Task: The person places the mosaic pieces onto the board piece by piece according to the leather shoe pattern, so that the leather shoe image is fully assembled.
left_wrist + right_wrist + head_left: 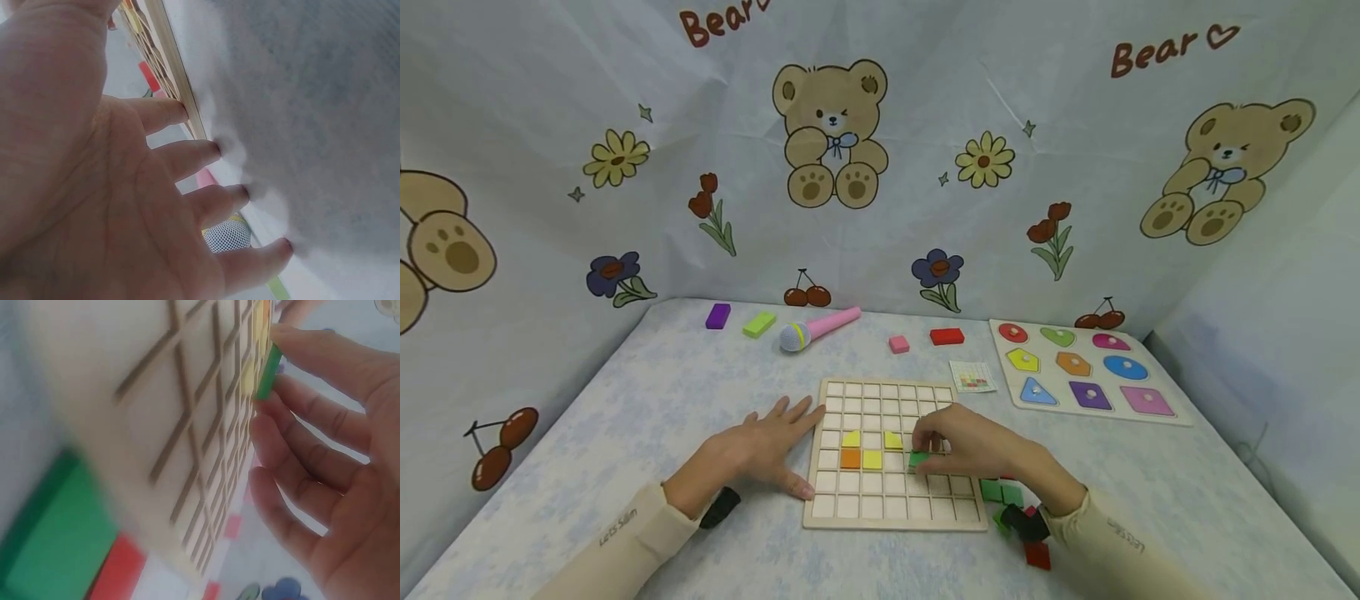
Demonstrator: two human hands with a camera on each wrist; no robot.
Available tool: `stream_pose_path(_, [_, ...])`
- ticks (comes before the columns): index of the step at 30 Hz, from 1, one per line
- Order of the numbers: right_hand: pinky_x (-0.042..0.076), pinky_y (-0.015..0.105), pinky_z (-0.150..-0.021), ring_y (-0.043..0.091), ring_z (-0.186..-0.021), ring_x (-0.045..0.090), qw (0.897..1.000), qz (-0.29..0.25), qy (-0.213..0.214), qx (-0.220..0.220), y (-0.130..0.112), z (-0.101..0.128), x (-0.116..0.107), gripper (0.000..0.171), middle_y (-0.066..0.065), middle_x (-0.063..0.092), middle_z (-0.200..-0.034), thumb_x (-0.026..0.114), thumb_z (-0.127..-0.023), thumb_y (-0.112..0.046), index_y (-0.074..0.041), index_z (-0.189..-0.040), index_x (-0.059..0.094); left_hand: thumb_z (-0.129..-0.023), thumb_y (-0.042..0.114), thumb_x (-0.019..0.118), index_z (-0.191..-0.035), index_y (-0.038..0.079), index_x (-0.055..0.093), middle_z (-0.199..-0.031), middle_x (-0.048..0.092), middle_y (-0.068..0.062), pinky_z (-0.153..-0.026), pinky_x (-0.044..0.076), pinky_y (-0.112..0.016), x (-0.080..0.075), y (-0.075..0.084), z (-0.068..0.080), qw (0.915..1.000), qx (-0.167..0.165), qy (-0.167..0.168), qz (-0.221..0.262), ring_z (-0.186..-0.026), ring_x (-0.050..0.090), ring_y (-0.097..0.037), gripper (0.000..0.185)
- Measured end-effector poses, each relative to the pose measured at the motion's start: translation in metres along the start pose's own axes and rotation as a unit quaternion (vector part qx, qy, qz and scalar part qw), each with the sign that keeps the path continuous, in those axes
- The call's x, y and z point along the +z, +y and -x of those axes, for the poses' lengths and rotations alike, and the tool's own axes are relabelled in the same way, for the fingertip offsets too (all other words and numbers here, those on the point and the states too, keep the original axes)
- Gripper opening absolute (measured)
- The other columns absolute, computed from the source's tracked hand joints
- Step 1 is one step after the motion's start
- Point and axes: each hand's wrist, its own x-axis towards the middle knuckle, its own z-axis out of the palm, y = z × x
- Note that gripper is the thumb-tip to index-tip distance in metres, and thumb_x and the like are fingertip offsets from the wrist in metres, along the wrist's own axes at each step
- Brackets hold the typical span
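Cream sleeves lay nearest. The right hand pinched a green tile at the board, right of centre; the left hand, spread, touched its left edge. Mottled table beneath; bear-print cloth hung beyond. Only the left wrist view showed the left palm.

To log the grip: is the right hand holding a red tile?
No, the right hand pinches a green tile.

The right grip partly hides a green tile, and the card is too small to read.
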Motion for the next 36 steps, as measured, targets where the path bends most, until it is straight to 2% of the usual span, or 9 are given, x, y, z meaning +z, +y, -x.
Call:
stream_pose_path(9, [0.049,0.017,-0.073,0.006,-0.081,0.061,0.999,0.027,-0.015,-0.039,-0.035,-0.033,0.015,0.016,-0.016,0.065,-0.084,0.082,-0.085,-0.030,-0.021,-0.093,0.071,-0.071,0.062,0.081,-0.162,0.015,0.017,-0.169,0.010,-0.013,-0.113,0.016,-0.075,-0.001,0.000,-0.001,1.0000,-0.003,0.000,-0.007,-0.154,0.006,-0.044,0.121])
stream_pose_path(18, [0.045,0.014,-0.066,0.001,-0.074,0.058,0.994,0.080,-0.014,-0.075,-0.055,-0.053,0.030,0.014,-0.014,0.065,-0.082,0.081,-0.087,-0.030,-0.022,-0.093,0.071,-0.071,0.063,0.081,-0.162,0.015,0.018,-0.169,0.010,-0.014,-0.112,0.017,-0.075,0.001,-0.002,-0.001,1.0000,0.002,0.002,-0.004,-0.154,0.006,-0.044,0.121])
stream_pose_path(29, [0.046,0.012,-0.064,-0.002,-0.072,0.056,0.997,0.062,-0.004,-0.048,-0.064,-0.056,0.036,0.011,-0.016,0.064,-0.081,0.083,-0.084,-0.022,-0.020,-0.090,0.075,-0.071,0.062,0.081,-0.162,0.014,0.018,-0.169,0.010,-0.014,-0.112,0.017,-0.075,0.000,-0.002,0.000,1.0000,0.003,0.002,-0.003,-0.154,0.006,-0.044,0.120])
stream_pose_path(36, [0.051,0.013,-0.076,-0.002,-0.085,0.062,0.996,0.080,0.004,-0.050,-0.066,-0.044,0.035,0.012,-0.009,0.072,-0.097,0.079,-0.088,-0.016,-0.014,-0.100,0.080,-0.072,0.063,0.080,-0.162,0.015,0.017,-0.169,0.010,-0.014,-0.112,0.017,-0.075,-0.001,-0.001,-0.002,0.9999,-0.001,0.001,-0.012,-0.154,0.006,-0.044,0.119])
